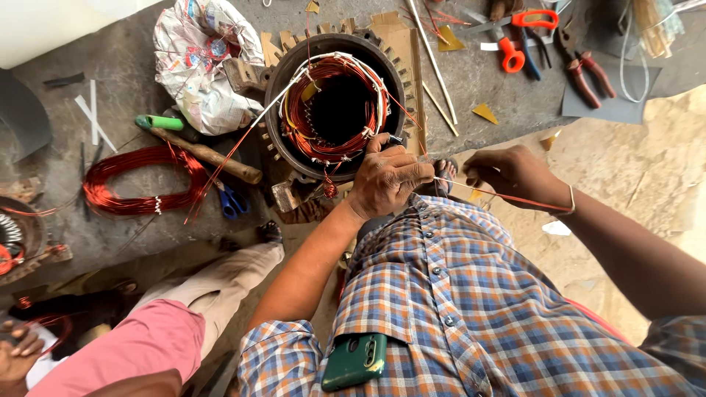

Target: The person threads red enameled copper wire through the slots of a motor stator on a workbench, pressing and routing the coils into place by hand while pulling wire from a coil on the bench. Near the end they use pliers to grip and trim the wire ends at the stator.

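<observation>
My left hand [387, 179] pinches the red wire [500, 195] at the near rim of the motor stator [334, 106]; my right hand [513, 173] grips it taut. I'd keep tension even.

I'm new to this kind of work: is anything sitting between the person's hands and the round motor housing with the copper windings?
Nothing visible does. The left hand rests right at the rim of the motor housing, by the copper windings. The right hand, off to the side, pinches a thin strand stretched between the hands.
</observation>
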Action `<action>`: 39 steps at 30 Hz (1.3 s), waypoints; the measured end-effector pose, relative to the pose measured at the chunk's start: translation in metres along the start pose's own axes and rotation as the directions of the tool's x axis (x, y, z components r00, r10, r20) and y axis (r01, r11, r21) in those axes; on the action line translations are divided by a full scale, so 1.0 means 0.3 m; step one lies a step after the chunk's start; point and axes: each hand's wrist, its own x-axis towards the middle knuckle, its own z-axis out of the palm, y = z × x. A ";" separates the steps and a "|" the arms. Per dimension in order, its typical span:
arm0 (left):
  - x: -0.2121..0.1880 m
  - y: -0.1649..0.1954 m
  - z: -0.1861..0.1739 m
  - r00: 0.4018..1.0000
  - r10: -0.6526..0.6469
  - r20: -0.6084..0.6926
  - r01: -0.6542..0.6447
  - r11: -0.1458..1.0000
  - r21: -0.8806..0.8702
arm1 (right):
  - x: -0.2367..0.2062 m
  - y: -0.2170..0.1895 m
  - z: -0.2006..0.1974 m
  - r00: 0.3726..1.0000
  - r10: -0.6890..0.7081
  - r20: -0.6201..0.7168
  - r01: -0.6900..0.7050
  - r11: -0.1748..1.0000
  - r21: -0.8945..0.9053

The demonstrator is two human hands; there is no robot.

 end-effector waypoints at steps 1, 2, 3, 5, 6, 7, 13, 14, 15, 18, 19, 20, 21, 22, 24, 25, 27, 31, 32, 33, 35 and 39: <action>0.000 -0.002 0.000 1.000 0.014 -0.006 -0.014 1.000 0.009 | 0.014 -0.014 -0.003 0.992 -0.111 -0.051 0.104 0.987 -0.123; 0.002 -0.002 0.000 1.000 0.027 -0.013 -0.027 0.999 0.019 | 0.024 -0.028 -0.008 0.970 -0.227 -0.087 0.199 0.948 -0.249; 0.002 -0.002 0.001 1.000 0.013 -0.021 -0.013 1.000 0.003 | 0.039 -0.039 -0.012 0.933 -0.342 -0.108 0.281 0.884 -0.374; 0.005 0.001 0.003 0.999 -0.017 -0.041 0.015 0.999 -0.030 | 0.052 -0.056 -0.048 0.787 -0.614 -0.055 0.475 0.661 -0.581; 0.006 0.004 0.003 0.998 -0.027 -0.050 0.024 0.998 -0.051 | 0.060 -0.062 -0.068 0.688 -0.726 -0.002 0.540 0.513 -0.667; 0.006 0.006 0.003 0.998 -0.036 -0.059 0.032 0.997 -0.069 | 0.074 -0.060 -0.108 0.652 -0.758 0.015 0.568 0.475 -0.671; 0.014 0.011 -0.002 0.998 0.002 -0.070 -0.005 0.999 -0.042 | 0.035 -0.031 -0.436 0.793 -0.609 0.003 0.205 0.263 -0.943; 0.014 0.011 -0.001 0.998 0.016 -0.063 -0.017 1.000 -0.024 | 0.043 -0.031 -0.446 0.771 -0.635 0.049 0.246 0.226 -0.943; 0.013 0.010 0.000 0.999 0.026 -0.048 -0.026 1.000 -0.003 | 0.056 -0.037 -0.440 0.746 -0.659 0.094 0.285 0.189 -0.940; 0.007 0.002 0.007 0.998 0.064 -0.012 -0.063 0.996 0.064 | 0.114 -0.093 -0.290 0.657 -0.738 0.153 0.526 0.304 -0.794; 0.003 -0.002 0.010 0.997 0.076 -0.008 -0.075 0.993 0.089 | 0.131 -0.122 -0.224 0.567 -0.807 0.164 0.605 0.274 -0.748; -0.003 -0.005 0.015 0.996 0.086 -0.006 -0.085 0.990 0.114 | 0.150 -0.149 -0.171 0.573 -0.794 0.204 0.592 0.229 -0.773; -0.007 -0.011 0.019 0.995 0.095 -0.003 -0.094 0.988 0.122 | 0.167 -0.173 -0.133 0.578 -0.779 0.243 0.580 0.183 -0.794; -0.012 -0.018 0.024 0.995 0.103 0.000 -0.102 0.986 0.129 | 0.176 -0.192 -0.115 0.561 -0.789 0.251 0.587 0.165 -0.793; -0.023 -0.029 0.033 0.993 0.116 0.008 -0.116 0.984 0.136 | 0.185 -0.220 -0.096 0.526 -0.807 0.268 0.599 0.128 -0.790; -0.027 -0.034 0.037 0.992 0.122 0.010 -0.122 0.983 0.137 | 0.187 -0.228 -0.097 0.537 -0.793 0.288 0.603 0.122 -0.788; -0.036 -0.043 0.042 0.992 0.122 0.030 -0.125 0.982 0.143 | 0.186 -0.232 -0.097 0.560 -0.762 0.325 0.607 0.111 -0.787; -0.041 -0.056 0.046 0.987 0.132 0.088 -0.148 0.964 0.220 | 0.161 -0.207 -0.065 0.597 -0.700 0.392 0.611 0.080 -0.788; -0.041 -0.058 0.048 0.985 0.144 0.099 -0.165 0.953 0.254 | 0.147 -0.198 -0.056 0.598 -0.677 0.429 0.601 0.026 -0.798; -0.042 -0.060 0.049 0.983 0.166 0.077 -0.180 0.952 0.247 | 0.132 -0.185 -0.056 0.599 -0.652 0.465 0.593 -0.030 -0.805; -0.045 -0.061 0.054 0.979 0.199 0.034 -0.202 0.952 0.230 | 0.084 -0.152 -0.084 0.703 -0.583 0.407 0.589 0.158 -0.793; -0.054 -0.059 0.071 0.973 0.230 0.007 -0.223 0.937 0.269 | -0.002 -0.079 -0.153 0.867 -0.393 0.306 0.480 0.499 -0.722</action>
